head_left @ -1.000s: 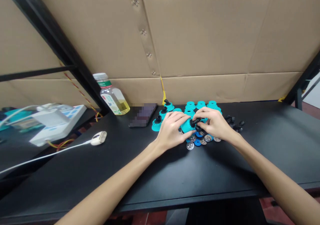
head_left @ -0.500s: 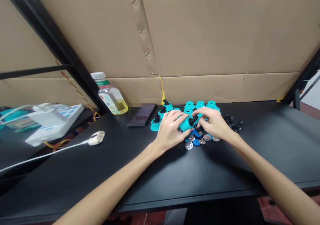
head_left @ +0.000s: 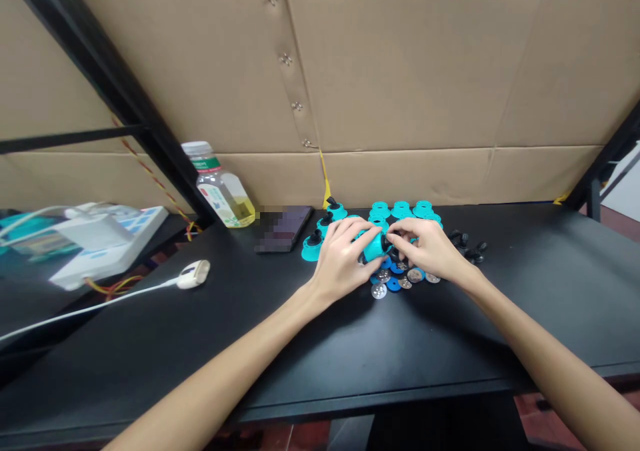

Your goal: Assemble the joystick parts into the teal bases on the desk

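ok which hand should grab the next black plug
Right, probably: the right hand lies beside the plug pile, while the left hand is farther off, wrapped round the teal part.

The left hand (head_left: 345,261) and the right hand (head_left: 427,251) are bare, with slim fingers. Behind each hand the wrist is bare too. The left forearm (head_left: 240,357) and the right forearm (head_left: 540,351) are slender and uncovered right up to the picture's edge.
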A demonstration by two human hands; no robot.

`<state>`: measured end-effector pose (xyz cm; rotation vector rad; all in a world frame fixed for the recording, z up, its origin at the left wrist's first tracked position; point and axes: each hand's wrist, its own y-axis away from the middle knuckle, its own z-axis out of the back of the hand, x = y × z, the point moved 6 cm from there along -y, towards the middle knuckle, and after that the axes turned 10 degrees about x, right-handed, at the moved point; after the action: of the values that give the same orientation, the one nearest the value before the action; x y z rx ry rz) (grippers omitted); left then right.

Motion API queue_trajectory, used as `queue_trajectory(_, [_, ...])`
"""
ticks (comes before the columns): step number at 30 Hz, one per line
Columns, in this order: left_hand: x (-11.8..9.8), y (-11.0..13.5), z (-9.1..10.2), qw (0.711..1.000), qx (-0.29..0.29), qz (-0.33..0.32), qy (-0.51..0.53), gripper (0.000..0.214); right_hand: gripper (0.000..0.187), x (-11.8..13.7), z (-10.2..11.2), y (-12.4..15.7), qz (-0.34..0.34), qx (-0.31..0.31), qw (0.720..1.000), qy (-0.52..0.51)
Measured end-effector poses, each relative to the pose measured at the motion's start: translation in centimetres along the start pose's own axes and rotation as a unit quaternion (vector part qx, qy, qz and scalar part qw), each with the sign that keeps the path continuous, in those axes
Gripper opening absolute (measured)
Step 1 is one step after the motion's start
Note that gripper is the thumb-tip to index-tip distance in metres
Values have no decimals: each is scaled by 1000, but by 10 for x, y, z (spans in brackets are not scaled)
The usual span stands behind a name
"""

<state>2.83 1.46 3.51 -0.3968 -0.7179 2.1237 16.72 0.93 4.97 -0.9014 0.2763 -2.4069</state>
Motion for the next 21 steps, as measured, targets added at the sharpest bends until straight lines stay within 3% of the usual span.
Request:
queue_trajectory(5, [6, 0, 1, 999, -3, 39, 7, 32, 18, 7, 0, 2, 81, -30, 995, 55])
queue_trajectory(11, [11, 0, 0, 994, 16, 75, 83, 33, 23, 9, 0, 4, 104, -56, 993, 23])
queue_trajectory(15, [10, 0, 1, 993, 17, 60, 97, 31, 8, 5, 4, 3, 58, -65, 996, -3])
queue_trajectory(21, [8, 1, -1, 996, 10, 44, 78, 31, 25, -7, -1, 2, -38, 22, 999, 4])
